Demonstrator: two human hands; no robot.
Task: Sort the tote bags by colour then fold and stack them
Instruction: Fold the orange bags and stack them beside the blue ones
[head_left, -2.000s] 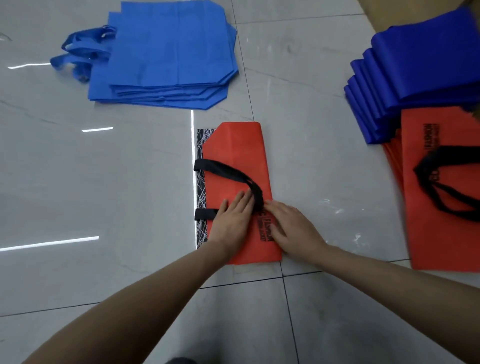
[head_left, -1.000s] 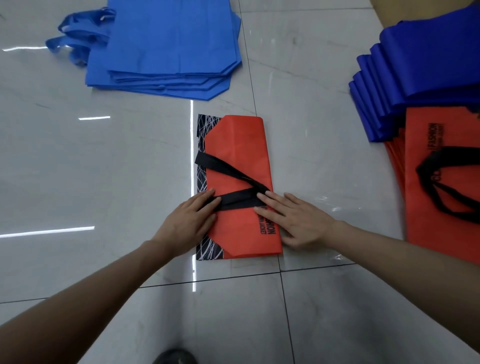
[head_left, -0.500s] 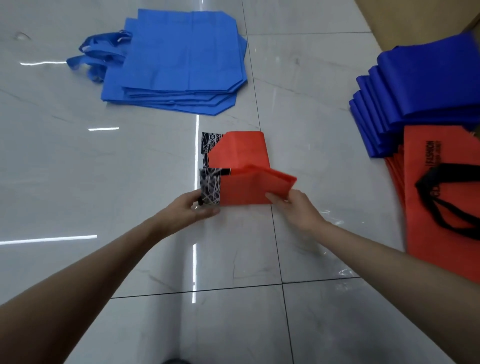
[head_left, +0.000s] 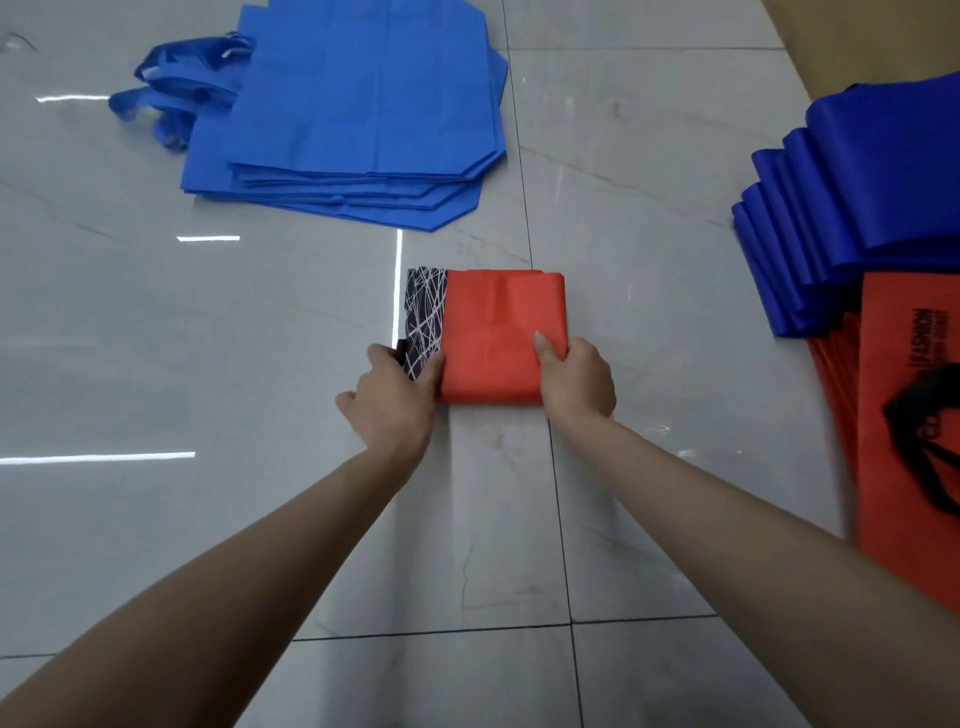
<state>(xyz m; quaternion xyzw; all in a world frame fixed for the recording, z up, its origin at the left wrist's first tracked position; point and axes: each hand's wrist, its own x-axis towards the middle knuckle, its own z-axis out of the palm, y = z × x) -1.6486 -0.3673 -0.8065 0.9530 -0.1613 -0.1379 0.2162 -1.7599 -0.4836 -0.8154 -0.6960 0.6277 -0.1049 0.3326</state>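
Note:
A red tote bag (head_left: 493, 332) with a black-and-white patterned side panel lies folded into a small square on the tiled floor in the middle of the view. My left hand (head_left: 395, 400) grips its near left corner at the patterned panel. My right hand (head_left: 574, 379) grips its near right corner, thumb on top. Its black handles are hidden inside the fold. A pile of flat blue tote bags (head_left: 358, 109) lies at the far left. A row of folded blue bags (head_left: 857, 208) sits at the right, overlapping a pile of red bags (head_left: 904, 415) with black handles.
The floor (head_left: 208, 338) is glossy grey marble tile with light reflections. A tan cardboard surface (head_left: 872, 36) shows at the top right corner.
The long folded red bag was folded in half: both hands lifted its near end and laid it over the far half, tucking the black handles inside. Both hands now hold the near corners.

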